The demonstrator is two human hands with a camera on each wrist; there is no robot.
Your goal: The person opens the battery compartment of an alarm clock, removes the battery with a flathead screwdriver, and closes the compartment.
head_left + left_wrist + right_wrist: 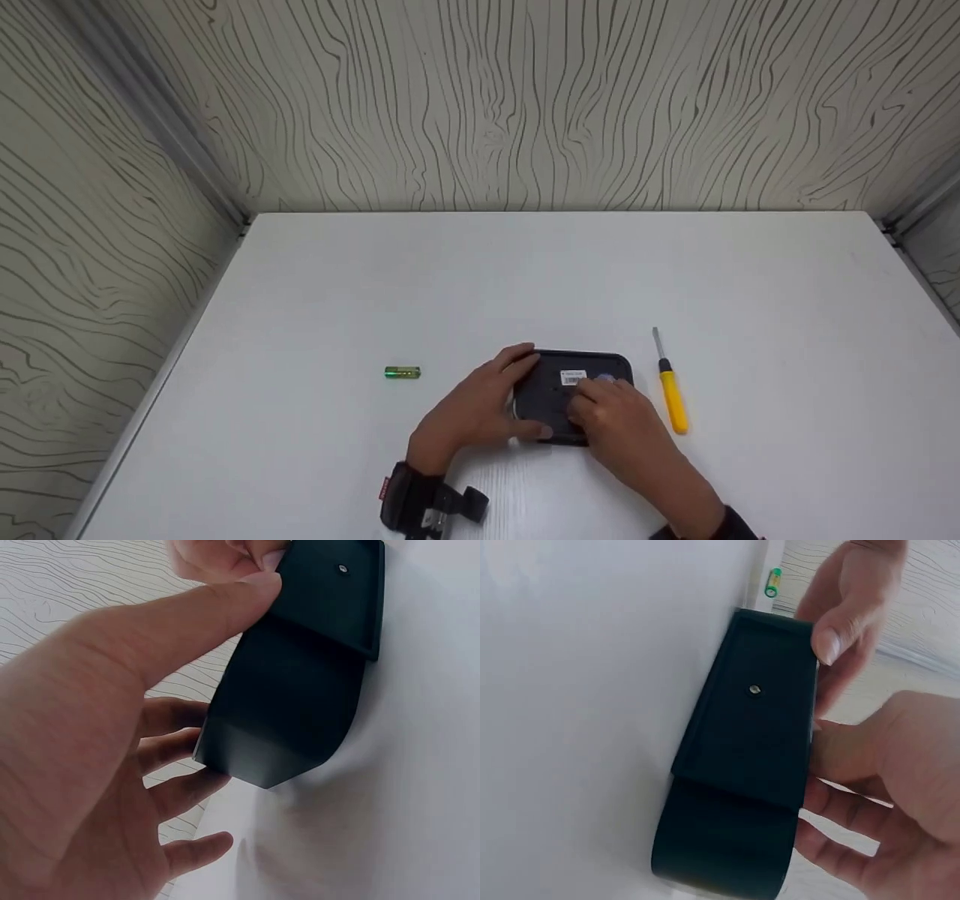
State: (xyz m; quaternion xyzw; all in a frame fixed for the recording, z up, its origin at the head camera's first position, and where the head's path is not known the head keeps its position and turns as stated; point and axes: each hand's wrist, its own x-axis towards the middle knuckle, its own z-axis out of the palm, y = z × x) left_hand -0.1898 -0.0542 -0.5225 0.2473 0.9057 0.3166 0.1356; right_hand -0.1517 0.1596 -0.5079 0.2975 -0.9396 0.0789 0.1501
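Observation:
A dark, flat device [541, 394] with rounded corners lies on the table, a white label [573, 377] on its upward face. My left hand [480, 405] holds its left end, thumb at the near edge and fingers round the far corner. The fingers of my right hand [619, 424] are bent over the right part of that face, beside a bluish round spot [604, 378]. What lies under those fingertips is hidden, and I cannot tell whether they pinch anything. A small screw [755, 690] sits in the device's near side.
A screwdriver [673, 397] with a yellow handle lies right of the device, its tip pointing away. To the left lies a green battery [403, 372] on the white table [300, 315]. Wood-grain panels [495, 112] rise behind and at the sides.

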